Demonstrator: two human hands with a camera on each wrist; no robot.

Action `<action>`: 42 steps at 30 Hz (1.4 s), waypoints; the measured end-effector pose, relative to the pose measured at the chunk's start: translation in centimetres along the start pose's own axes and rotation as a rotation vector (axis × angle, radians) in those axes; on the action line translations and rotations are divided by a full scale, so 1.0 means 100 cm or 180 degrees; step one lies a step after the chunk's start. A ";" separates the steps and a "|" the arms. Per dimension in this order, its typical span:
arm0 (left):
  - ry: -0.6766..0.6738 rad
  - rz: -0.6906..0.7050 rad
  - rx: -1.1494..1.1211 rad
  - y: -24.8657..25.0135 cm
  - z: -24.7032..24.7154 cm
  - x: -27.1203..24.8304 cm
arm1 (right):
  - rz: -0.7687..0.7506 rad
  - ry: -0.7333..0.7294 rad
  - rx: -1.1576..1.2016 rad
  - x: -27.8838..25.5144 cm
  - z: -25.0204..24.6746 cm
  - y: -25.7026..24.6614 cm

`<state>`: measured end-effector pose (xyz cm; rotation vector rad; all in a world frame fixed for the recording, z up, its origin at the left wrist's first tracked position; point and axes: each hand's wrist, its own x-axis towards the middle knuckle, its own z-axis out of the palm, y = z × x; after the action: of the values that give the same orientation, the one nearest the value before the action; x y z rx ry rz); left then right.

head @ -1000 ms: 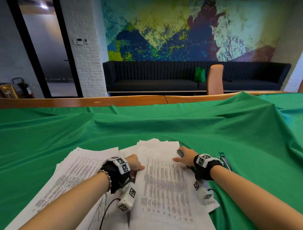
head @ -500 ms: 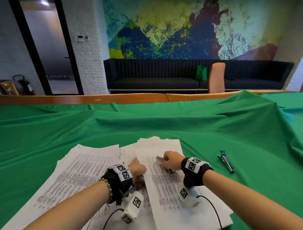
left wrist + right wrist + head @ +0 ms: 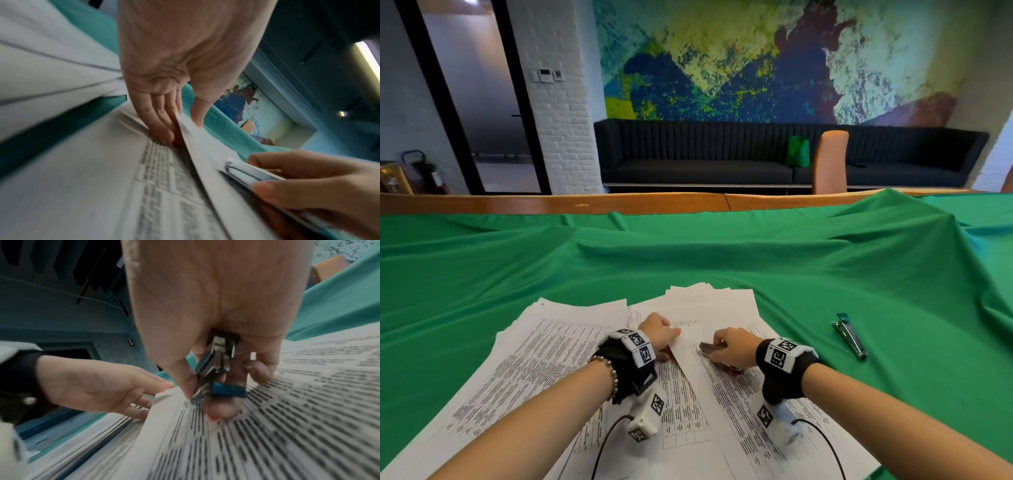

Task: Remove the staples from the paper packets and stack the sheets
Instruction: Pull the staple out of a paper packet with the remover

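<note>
far side, 12 o'clock: open green cloth (image 3: 688, 260) all the way to the wooden table edge (image 3: 551, 204), just soft folds, easy pass
right, 2-3 o'clock: raised cloth ridge (image 3: 887, 219) at 2; a second stapler-type tool (image 3: 850, 335) lies alone on the cloth at 3, well apart from the papers
left, 9-10 o'clock: left paper stack (image 3: 544, 359) takes up most of it, bare cloth beyond
centre: pretty tight, left hand (image 3: 659, 334) and right hand (image 3: 729, 347) sit near each other on the middle packet (image 3: 726, 308)
near side, 6 o'clock: both forearms plus wrist-camera cables (image 3: 828, 442) cross the sheets
</note>
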<state>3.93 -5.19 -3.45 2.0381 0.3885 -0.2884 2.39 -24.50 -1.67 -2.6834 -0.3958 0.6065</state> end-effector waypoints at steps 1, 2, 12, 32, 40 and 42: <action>0.0041 0.0120 0.0304 -0.001 0.000 0.002 | -0.0010 -0.0071 -0.0039 -0.001 0.000 0.001; 0.0016 0.0226 0.0644 -0.001 0.001 0.002 | -0.0026 -0.0129 -0.0106 -0.003 -0.002 0.002; -0.0439 0.0659 0.2080 0.005 0.002 -0.002 | -0.0094 0.0493 0.0048 0.007 0.011 -0.010; -0.0433 0.1050 0.3762 0.014 0.010 0.009 | -0.0047 0.0891 -0.0278 0.009 0.035 -0.036; -0.0630 0.0966 0.3682 0.016 0.009 0.014 | 0.0088 0.0920 -0.0169 0.015 0.043 -0.042; -0.0501 0.1090 0.3814 0.013 0.009 0.016 | 0.0264 0.0796 0.0194 0.015 0.035 -0.043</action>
<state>5.85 -6.34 -3.36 3.1501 -0.3497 -0.5421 1.27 -19.10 -3.42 -2.6833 -0.1955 0.2936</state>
